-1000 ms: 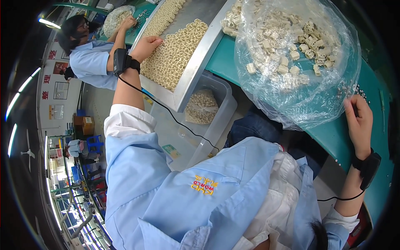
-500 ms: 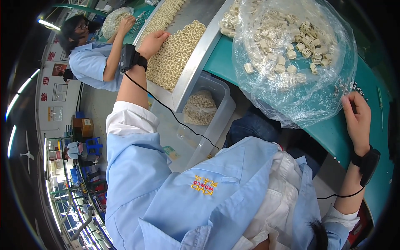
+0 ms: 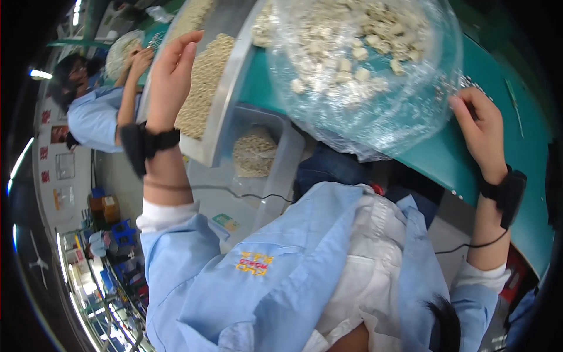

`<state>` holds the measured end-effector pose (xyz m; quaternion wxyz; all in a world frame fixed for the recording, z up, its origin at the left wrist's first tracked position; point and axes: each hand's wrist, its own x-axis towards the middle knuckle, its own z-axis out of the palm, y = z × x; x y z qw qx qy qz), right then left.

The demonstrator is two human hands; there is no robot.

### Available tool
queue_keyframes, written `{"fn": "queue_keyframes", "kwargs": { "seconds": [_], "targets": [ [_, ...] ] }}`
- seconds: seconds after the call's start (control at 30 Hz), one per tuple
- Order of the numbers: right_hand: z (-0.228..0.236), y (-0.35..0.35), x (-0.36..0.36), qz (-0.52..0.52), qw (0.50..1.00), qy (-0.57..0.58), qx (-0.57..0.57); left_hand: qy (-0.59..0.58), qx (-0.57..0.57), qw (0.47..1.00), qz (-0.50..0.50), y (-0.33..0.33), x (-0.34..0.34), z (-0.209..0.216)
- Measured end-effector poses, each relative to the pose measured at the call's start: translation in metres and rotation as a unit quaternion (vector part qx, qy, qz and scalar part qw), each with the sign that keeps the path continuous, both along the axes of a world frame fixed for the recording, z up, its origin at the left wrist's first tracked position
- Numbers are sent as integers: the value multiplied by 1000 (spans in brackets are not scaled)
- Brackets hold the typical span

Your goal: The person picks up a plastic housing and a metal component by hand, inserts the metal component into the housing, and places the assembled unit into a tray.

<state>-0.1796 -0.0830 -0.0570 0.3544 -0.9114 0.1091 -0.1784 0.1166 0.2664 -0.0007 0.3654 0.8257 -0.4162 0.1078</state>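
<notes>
My left hand (image 3: 175, 73) is raised over a metal tray (image 3: 226, 88) that holds tightly packed small beige parts (image 3: 205, 82). Its fingers are loosely curved, thumb and forefinger apart, and nothing shows between them. At the right, my right hand (image 3: 484, 126) is by the rim of a large clear plastic bag (image 3: 375, 132). Its fingers are curled together, and whatever they hold is hidden. Loose cream plastic parts (image 3: 360, 54) lie in the bag. Small shiny metal pieces (image 3: 469, 85) are scattered just beyond the right fingertips.
Below the table edge stands a clear plastic bin (image 3: 281, 138) with a bag of beige parts (image 3: 255, 151). A thin screwdriver-like tool (image 3: 515, 108) lies on the green tabletop (image 3: 498, 70). A co-worker (image 3: 97, 114) sits at the far left. A black cable (image 3: 234, 192) trails from my left wrist.
My left hand has lifted from the packed parts, its fingers spreading a little. My right hand stays near the bag's edge. The whole view has shifted, so the table appears further left.
</notes>
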Motion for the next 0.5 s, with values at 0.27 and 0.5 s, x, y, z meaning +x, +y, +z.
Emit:
{"fn": "queue_keyframes", "kwargs": {
  "seconds": [0.27,0.5],
  "targets": [
    [-8,-3,-2,-47,996,-52,51,51,27,973,-222,-131,-133,-20],
    [-20,-14,-2,-71,991,-113,11,-22,65,968,-243,-192,-129,-75]
  ]
}}
